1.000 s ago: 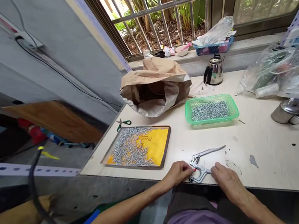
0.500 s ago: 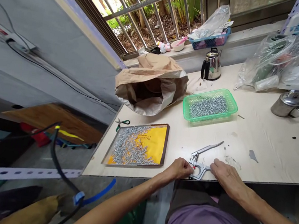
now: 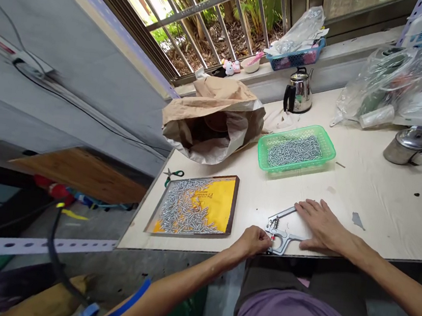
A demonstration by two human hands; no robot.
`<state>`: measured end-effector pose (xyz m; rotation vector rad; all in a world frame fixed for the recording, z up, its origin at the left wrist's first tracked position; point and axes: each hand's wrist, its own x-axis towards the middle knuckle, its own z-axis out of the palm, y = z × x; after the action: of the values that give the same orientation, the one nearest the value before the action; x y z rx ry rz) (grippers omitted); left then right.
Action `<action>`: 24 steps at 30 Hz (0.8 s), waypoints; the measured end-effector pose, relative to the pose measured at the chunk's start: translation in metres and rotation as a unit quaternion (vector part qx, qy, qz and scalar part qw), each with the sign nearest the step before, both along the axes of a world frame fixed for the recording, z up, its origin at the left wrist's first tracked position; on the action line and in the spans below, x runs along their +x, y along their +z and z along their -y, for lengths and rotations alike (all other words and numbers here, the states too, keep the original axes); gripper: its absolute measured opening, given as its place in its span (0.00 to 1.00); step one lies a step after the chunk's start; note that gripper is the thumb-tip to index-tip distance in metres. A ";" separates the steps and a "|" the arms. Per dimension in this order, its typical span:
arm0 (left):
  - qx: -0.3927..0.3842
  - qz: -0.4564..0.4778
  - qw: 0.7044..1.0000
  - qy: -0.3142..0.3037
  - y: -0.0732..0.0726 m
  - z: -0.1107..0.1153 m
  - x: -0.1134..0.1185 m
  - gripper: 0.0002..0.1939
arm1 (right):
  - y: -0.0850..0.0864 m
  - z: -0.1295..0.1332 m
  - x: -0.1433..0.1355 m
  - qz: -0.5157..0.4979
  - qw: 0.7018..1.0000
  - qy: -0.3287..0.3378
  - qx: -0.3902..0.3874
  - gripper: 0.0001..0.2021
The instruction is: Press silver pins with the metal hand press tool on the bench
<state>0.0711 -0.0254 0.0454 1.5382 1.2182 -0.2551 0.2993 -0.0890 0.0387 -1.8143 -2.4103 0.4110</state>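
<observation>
A silver pair of spring-loaded pliers (image 3: pixel 282 233) lies at the table's front edge, its handles spread apart and pointing right. My left hand (image 3: pixel 255 241) is at the jaw end, fingertips pinched together beside a small red part; whatever they hold is too small to make out. My right hand (image 3: pixel 327 228) lies over the handle ends with its fingers stretched out. Its fingertips reach the upper handle and its thumb is by the lower one. Left of my hands, a shallow tray (image 3: pixel 234 202) with a yellow bottom holds many small silver metal pieces (image 3: pixel 185 211).
Behind the pliers stands a green basket (image 3: pixel 294 167) of similar metal pieces. An open brown paper bag (image 3: pixel 213 107) and green-handled scissors (image 3: pixel 173 174) are at the left. A kettle (image 3: pixel 299 94), a lidded metal mug (image 3: pixel 408 146) and plastic bags (image 3: pixel 385 87) stand farther back.
My right hand has shifted up and right from the lower handle and spread out across both handle ends. My left hand stays at the jaws.
</observation>
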 end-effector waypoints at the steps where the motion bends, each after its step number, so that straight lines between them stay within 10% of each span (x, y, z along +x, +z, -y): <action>1: 0.001 -0.002 1.000 0.001 0.000 0.001 0.000 0.17 | 0.003 -0.001 -0.002 0.005 1.000 -0.004 -0.002 0.45; 13: 0.094 -0.043 0.995 -0.012 -0.001 0.009 -0.004 0.16 | 0.012 0.004 -0.010 0.025 0.999 -0.033 0.014 0.31; 18: 0.392 -0.015 0.909 -0.145 0.008 0.024 0.012 0.07 | 0.012 0.009 -0.014 0.033 0.999 -0.031 0.002 0.21; 24: 0.424 0.047 0.841 -0.331 -0.001 0.007 0.052 0.31 | 0.005 0.015 -0.012 0.027 0.999 -0.033 0.013 0.27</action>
<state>0.1232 -0.0329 0.0447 2.7063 0.6731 -0.0679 0.2876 -0.1039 0.0436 -1.9116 -2.3718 0.3267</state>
